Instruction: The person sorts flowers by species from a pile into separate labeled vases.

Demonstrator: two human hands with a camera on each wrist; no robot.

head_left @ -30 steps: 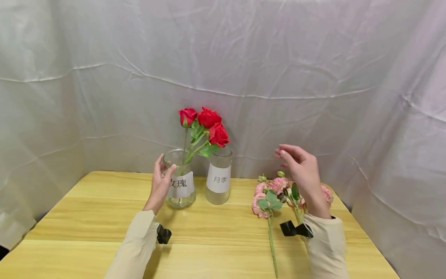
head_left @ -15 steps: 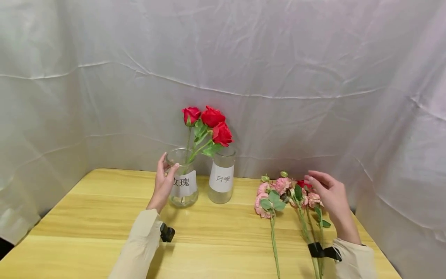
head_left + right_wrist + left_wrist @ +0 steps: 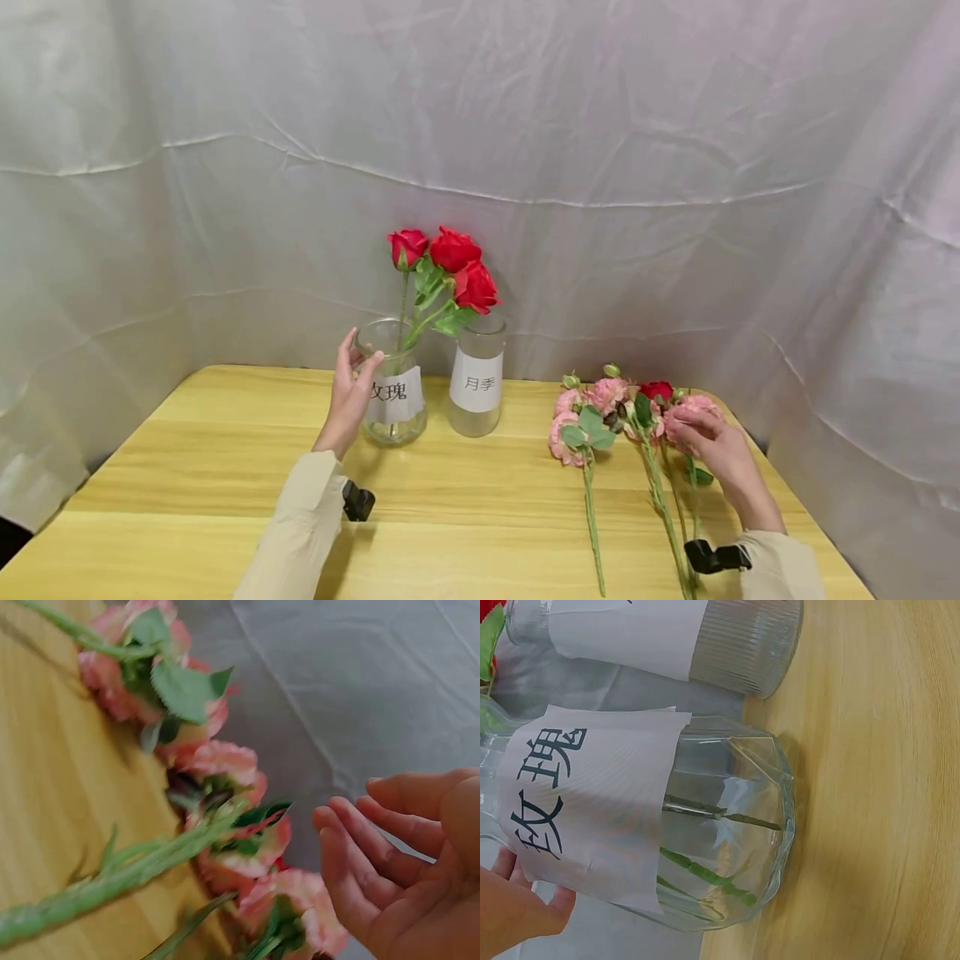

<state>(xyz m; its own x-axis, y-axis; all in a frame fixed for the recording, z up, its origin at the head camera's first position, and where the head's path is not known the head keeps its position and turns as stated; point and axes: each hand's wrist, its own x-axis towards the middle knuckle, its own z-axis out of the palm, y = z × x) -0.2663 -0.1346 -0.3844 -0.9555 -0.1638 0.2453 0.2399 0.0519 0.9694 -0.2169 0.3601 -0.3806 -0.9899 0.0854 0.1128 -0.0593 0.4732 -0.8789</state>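
Note:
My left hand (image 3: 349,400) grips the side of a wide glass vase (image 3: 397,432) near its neck, thumb at the front. A white paper label with black characters is stuck on this vase. Three red roses (image 3: 476,287) lean out of it to the right, and stem ends show through the glass in the left wrist view. Over on the right, my right hand (image 3: 718,457) hovers by the heads of pink flowers (image 3: 697,405), its fingers loosely bent and holding nothing. A red rose (image 3: 656,391) lies among those pink flowers, mostly hidden.
A narrower glass vase (image 3: 484,423) with its own label stands just right of the gripped one. Another pink flower stem (image 3: 592,517) lies apart, left of the right-hand bunch. Grey cloth (image 3: 525,125) hangs behind the wooden table (image 3: 480,525).
My right hand has moved right and down from above the pink flowers to beside the rightmost heads, bringing the lying red rose into sight. The left hand keeps its place on the vase.

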